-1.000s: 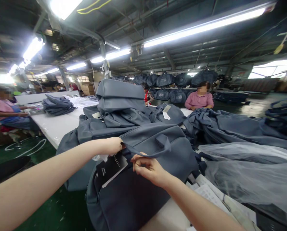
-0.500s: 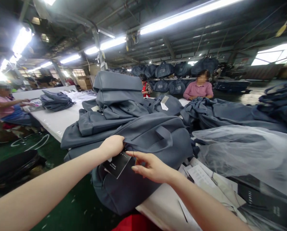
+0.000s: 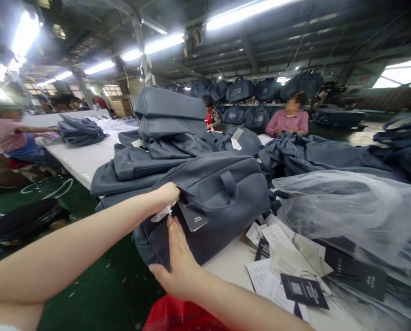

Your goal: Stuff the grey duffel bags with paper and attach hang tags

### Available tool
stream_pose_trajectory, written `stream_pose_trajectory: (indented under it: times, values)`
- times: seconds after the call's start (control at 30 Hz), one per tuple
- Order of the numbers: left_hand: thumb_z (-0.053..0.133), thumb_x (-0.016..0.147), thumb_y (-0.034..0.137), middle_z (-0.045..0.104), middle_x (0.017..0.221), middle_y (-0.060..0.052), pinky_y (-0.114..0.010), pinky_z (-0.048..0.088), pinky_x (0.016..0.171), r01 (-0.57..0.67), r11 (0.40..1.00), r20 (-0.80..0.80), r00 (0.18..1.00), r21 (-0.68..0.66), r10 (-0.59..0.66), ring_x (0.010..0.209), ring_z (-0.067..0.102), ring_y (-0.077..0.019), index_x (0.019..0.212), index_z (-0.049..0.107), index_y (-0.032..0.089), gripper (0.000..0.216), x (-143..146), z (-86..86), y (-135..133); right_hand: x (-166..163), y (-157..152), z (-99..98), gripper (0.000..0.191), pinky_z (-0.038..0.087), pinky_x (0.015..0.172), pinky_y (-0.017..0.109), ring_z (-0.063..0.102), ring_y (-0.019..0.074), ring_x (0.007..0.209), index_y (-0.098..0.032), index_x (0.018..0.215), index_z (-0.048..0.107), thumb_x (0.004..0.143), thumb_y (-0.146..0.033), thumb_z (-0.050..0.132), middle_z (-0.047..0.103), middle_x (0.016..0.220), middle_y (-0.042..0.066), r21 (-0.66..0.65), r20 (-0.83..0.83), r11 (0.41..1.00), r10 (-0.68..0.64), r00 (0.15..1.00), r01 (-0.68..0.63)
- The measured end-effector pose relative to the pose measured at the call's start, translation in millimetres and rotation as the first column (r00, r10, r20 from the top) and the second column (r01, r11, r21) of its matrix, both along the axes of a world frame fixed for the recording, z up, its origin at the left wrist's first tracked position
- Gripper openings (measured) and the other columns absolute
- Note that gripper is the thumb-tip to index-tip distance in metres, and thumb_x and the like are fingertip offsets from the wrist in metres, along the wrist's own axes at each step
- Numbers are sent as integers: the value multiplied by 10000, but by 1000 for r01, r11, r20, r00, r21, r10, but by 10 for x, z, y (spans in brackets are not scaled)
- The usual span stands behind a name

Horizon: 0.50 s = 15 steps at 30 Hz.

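Observation:
A dark blue-grey bag (image 3: 212, 188) with a short grab handle lies in front of me on the table. My left hand (image 3: 167, 194) is closed at the bag's upper edge, its fingertips hidden by the fabric. From that spot a black hang tag (image 3: 193, 216) with pale print hangs against the bag. Crumpled white film or paper (image 3: 162, 214) shows just under my left hand. My right hand (image 3: 183, 266) is open below it, fingers stretched upward and thumb apart. A thin dark string crosses its fingertips; whether they hold it I cannot tell.
More blue-grey bags (image 3: 171, 108) are stacked behind. On the right, loose paper tags and black cards (image 3: 304, 289) lie on the white table (image 3: 222, 264) near clear plastic bags (image 3: 350, 207). Co-workers sit across the table (image 3: 288, 122) and at far left (image 3: 7, 133).
My right hand has moved left and down, turning its fingers upward. The black tag has swung right. My left hand has risen slightly at the bag edge, and white film now shows beneath it.

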<state>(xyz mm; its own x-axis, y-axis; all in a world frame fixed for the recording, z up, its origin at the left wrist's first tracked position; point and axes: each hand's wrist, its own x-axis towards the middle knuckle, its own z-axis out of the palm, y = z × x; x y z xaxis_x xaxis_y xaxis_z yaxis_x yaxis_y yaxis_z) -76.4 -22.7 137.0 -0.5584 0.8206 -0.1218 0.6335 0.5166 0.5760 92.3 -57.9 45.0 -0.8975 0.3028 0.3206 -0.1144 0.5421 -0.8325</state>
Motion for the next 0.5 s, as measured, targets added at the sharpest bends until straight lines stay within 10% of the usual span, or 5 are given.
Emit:
stream_pose_trajectory:
  times: [0.13, 0.23, 0.33, 0.5]
  values:
    - [453, 891, 269, 535, 585, 24, -208, 360, 413, 85, 996, 133, 988, -15, -83, 443, 447, -91, 793, 613, 150, 222, 109, 66, -209, 175, 116, 270, 621, 366, 1090, 427, 384, 310, 1345, -59, 1383, 439, 798, -203, 588, 394, 1467, 206, 303, -62, 942, -130, 990, 142]
    - [442, 811, 216, 514, 551, 26, -217, 350, 419, 115, 993, 134, 984, 36, -119, 431, 430, -104, 758, 595, 180, 166, 69, 104, -272, 434, 243, 447, 186, 481, 773, 268, 639, 173, 854, -179, 871, 671, 893, -216, 490, 693, 931, 74, 341, -155, 918, -159, 975, 204]
    - [499, 723, 190, 570, 611, -2, -244, 435, 528, 120, 986, 72, 989, 115, -129, 548, 527, -146, 749, 589, 193, 94, -19, 109, -255, 579, 455, 464, 287, 400, 615, 263, 554, 143, 633, -187, 656, 570, 902, -320, 509, 596, 666, 29, 294, -166, 861, -382, 909, 415]
    - [473, 669, 101, 652, 768, -32, -292, 480, 741, 192, 964, -22, 981, 183, -192, 788, 611, -199, 791, 607, 208, 210, -105, 74, -245, 416, 919, 301, 294, 443, 792, 344, 596, 221, 863, -178, 927, 640, 831, -445, 563, 659, 962, 89, -17, -5, 894, -448, 894, 448]
